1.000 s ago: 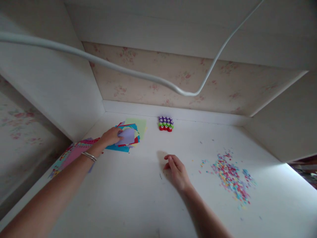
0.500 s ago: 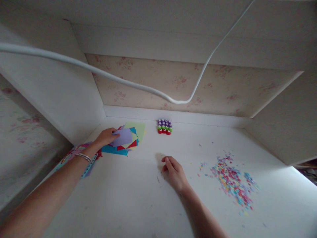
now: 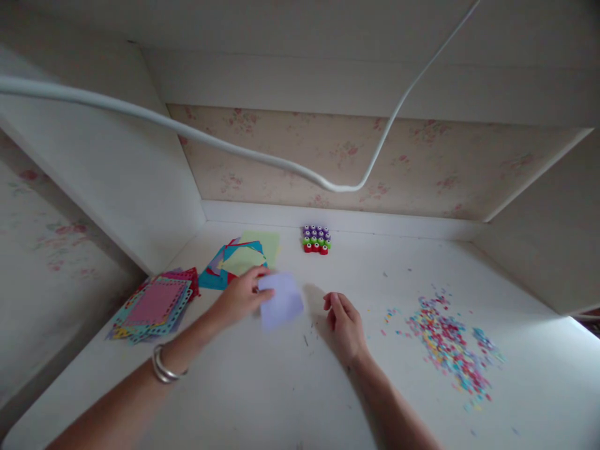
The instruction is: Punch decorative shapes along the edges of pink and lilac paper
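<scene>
My left hand, with silver bangles at its wrist, pinches a light purple square of paper by its left edge, above the middle of the table. Behind it lies a loose pile of coloured paper sheets in green, blue and red. To the right, my right hand rests on the table with its fingers curled in; nothing shows between them. A gap separates it from the purple paper.
At the left lies a stack of paper squares with punched edges. Small purple, green and red craft punches stand in rows near the back wall. Paper confetti is scattered at the right. A white cable hangs across the front.
My left hand has lifted the purple paper off the pile and brought it right and nearer, towards my right hand. The punched stack at the left is now uncovered. My right hand stays curled.
</scene>
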The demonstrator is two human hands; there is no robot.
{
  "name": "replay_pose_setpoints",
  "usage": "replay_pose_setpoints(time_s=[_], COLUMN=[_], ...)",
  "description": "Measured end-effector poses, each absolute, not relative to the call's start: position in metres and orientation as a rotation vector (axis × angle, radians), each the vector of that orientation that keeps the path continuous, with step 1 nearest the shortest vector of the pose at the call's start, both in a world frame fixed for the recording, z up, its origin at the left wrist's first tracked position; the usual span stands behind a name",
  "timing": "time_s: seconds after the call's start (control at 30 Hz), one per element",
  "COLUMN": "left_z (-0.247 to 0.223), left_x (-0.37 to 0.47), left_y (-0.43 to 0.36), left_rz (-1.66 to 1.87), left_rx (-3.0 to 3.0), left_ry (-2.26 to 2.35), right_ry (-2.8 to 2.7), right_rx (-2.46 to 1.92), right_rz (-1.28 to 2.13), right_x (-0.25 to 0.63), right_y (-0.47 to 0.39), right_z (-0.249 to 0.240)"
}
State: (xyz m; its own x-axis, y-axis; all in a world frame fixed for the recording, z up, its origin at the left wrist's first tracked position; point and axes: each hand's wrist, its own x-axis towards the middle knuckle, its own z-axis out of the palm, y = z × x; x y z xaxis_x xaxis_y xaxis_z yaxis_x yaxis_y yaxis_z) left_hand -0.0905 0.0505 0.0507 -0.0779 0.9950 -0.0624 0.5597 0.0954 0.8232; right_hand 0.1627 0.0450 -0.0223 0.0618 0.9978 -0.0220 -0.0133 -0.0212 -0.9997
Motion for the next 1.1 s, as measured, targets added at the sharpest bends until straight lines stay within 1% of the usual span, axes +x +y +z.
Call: replay_pose_setpoints(time_s=[0.07, 0.13, 0.3, 0.43, 0.67, 1.1], left_z=[0.030, 0.010, -0.018, -0.022, -0.020, -0.021], left_x=[-0.061, -0.040, -0.022, -0.025, -0.023, -0.024], left_y=[0.027, 0.011, 0.000, 0.002, -0.005, -0.003], left_rz=[0.776, 0.690, 0.799, 0.843, 0.718, 0.692], left_rx=[1.620, 1.884, 2.165, 2.207, 2.340, 2.385], left_ry=[1.645, 1.568, 1.579, 1.588, 1.568, 1.545], right_ry=[-1.040, -0.998, -1.140, -1.265, -1.359, -1.413], right_rx=[-1.263, -1.311, -1.429, -1.490, -1.534, -1.557], right_rz=[1.057, 0.966, 0.927, 0.885, 0.902, 0.883], right_x=[0.169, 0.177, 0.184, 0.182, 0.183, 0.183], right_y=[0.048, 0.052, 0.056, 0.059, 0.059, 0.060], right_z=[-0.024, -0.026, -0.028, -0.031, -0.034, -0.032])
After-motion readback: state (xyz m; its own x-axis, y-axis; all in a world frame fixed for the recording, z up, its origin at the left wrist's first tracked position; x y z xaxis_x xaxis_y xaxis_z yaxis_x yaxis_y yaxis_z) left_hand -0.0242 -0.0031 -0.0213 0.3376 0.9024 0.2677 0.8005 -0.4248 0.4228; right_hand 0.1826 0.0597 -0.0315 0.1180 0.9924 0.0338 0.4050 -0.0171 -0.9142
